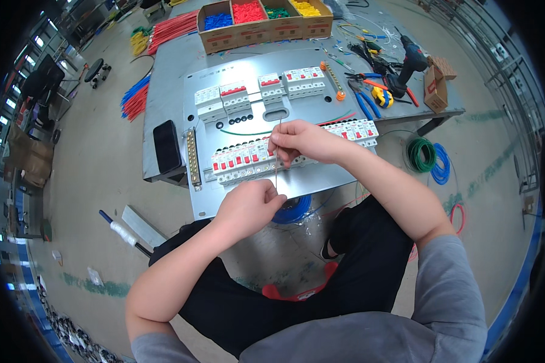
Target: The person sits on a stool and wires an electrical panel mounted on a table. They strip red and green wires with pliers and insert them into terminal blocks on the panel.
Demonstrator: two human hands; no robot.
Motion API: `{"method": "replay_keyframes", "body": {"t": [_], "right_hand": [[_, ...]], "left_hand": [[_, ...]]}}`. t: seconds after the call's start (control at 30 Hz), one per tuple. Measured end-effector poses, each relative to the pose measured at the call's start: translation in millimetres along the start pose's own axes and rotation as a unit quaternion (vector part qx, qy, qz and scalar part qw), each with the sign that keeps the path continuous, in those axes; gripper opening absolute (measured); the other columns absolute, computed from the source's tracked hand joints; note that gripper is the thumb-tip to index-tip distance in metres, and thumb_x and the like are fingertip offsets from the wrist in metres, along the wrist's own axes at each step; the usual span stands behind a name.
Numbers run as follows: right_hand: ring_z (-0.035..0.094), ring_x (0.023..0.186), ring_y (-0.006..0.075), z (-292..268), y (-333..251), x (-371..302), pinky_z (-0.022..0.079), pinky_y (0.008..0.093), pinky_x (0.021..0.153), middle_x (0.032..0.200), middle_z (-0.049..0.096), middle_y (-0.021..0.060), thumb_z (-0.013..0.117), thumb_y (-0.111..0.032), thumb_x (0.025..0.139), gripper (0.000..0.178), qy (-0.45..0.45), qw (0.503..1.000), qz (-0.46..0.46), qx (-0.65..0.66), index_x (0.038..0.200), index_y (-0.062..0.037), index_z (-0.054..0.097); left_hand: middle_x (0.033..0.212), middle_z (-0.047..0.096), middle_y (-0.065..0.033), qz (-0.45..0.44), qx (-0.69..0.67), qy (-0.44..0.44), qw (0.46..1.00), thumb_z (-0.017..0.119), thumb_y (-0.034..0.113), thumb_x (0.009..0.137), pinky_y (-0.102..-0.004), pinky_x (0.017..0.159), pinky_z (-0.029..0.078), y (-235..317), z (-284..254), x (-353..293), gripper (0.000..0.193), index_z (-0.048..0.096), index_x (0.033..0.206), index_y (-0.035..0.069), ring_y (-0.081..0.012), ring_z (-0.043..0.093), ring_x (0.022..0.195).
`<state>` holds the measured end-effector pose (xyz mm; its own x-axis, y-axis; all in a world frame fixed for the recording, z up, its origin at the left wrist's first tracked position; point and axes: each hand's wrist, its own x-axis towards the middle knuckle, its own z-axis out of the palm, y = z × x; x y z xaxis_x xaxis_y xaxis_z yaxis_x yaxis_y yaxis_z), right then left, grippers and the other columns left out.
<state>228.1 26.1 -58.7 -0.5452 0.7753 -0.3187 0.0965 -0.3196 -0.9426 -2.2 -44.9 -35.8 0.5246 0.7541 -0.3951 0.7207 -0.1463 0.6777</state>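
A thin wire (277, 170) runs upright between my hands, over the front edge of a metal mounting plate (248, 75). My left hand (251, 209) pinches its lower part; my right hand (297, 144) is closed on it higher up. Behind the wire, a long row of white circuit breakers (239, 161) with red switches crosses the plate, partly hidden by my right hand. Farther back sit more breakers (304, 83) in separate groups. A green wire (245, 133) lies between the rows. A brass terminal bar (192, 156) is at the plate's left side, another terminal strip (333, 81) at the right.
A cardboard box (266, 33) of blue, red, green and yellow caps stands at the back. Pliers (364, 103), a tape measure (381, 95) and a power drill (410, 60) lie at the right. A phone (167, 146) rests at the left. Wire coils (421, 155) are on the floor.
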Motion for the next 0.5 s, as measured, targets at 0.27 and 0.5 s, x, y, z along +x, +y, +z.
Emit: {"method": "replay_keyframes", "body": {"t": [0.27,0.5], "right_hand": [[0.068,0.074,0.0154,-36.4,-12.0,7.7,0.057,0.0336,0.070,0.083,0.068,0.0045,0.052,-0.028,0.111,0.026,0.220,0.972,-0.060,0.050,0.109,-0.0045,0.064],[0.064,0.075,0.0098,-143.1,11.0,20.7,0.056,0.0267,0.067,0.097,0.073,0.0058,0.041,-0.026,0.116,0.033,0.491,0.839,-0.233,0.037,0.115,-0.0031,0.064]], "left_hand": [[0.067,0.069,-0.0103,0.019,0.028,0.014,0.999,0.068,0.032,0.101,-0.0372,0.060,0.050,0.6,3.5,0.6,0.041,0.066,0.076,0.000,-0.0219,0.064,0.059],[0.061,0.063,-0.0136,0.045,0.053,-0.006,0.998,0.070,0.033,0.099,-0.0408,0.059,0.048,12.4,6.5,-2.7,0.045,0.064,0.069,0.000,-0.0278,0.062,0.057]]}}
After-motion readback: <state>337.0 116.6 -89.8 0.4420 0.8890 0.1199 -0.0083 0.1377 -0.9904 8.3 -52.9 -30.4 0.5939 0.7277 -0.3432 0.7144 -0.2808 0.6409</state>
